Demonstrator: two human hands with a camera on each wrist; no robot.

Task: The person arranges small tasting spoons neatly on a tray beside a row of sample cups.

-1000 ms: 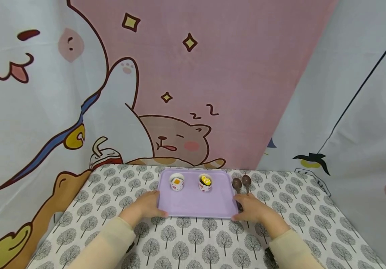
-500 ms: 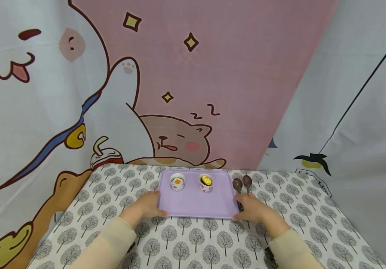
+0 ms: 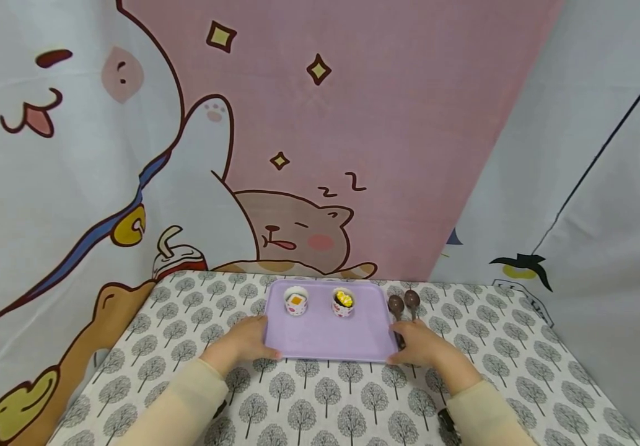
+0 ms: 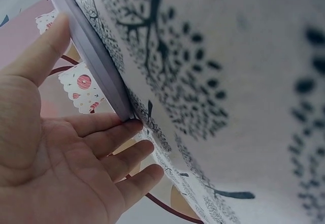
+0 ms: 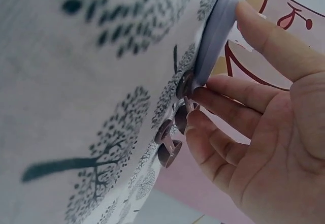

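Observation:
A lilac tray [image 3: 325, 342] lies flat on the patterned tablecloth. My left hand [image 3: 243, 339] touches its near left corner, thumb at the front edge and fingertips at the side. At the opposite near corner, my right hand [image 3: 420, 344] touches the tray in the same way. In the left wrist view the fingers [image 4: 109, 135] are nearly straight, palm showing. Two small printed paper cups stand on the tray's far half: the left cup [image 3: 297, 310] holds white stuff with an orange square, the right cup [image 3: 343, 313] dark stuff topped with yellow pieces.
Brown spoons lie right of the tray, one spoon [image 3: 395, 304] close to its edge and another spoon [image 3: 411, 300] beside it, handles partly hidden by my right hand. A cartoon-printed curtain [image 3: 398, 155] hangs behind the table's far edge.
The whole head view has shifted very slightly. Both hands, the tray, cups and spoons keep their places relative to one another.

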